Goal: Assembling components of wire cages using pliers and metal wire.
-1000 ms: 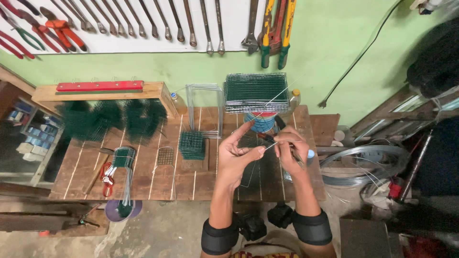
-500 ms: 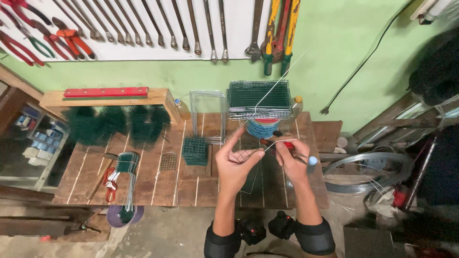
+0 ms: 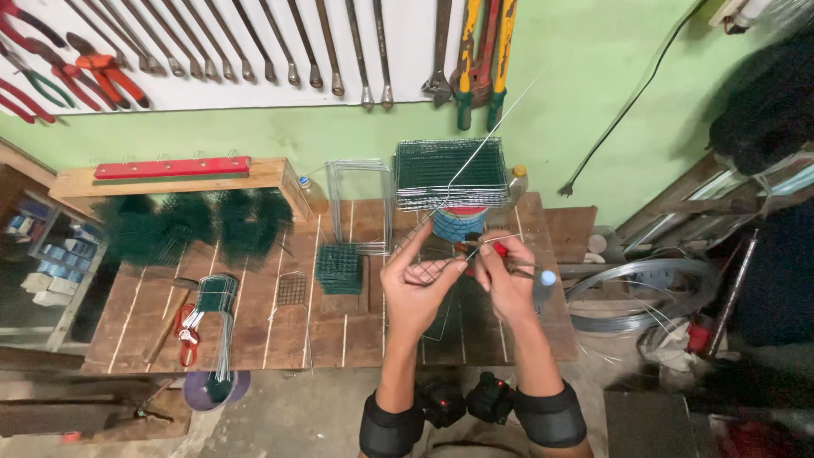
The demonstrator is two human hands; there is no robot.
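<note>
Wrenches are hanging on the white wall board above a plank workbench (image 3: 254,331). Over its right half, the left hand (image 3: 417,284) is pinching a small wire mesh panel (image 3: 428,271), while the right hand (image 3: 504,280) is gripping red-handled pliers (image 3: 496,249) against it.

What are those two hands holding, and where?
Left hand pinches a small wire mesh panel at its upper edge; right hand grips red-handled pliers by the handles.

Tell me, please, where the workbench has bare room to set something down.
Bare planks lie between the red-handled pliers and the small mesh square, and below the green mesh stack. Around both hands and the mesh baskets it is crowded.
</note>
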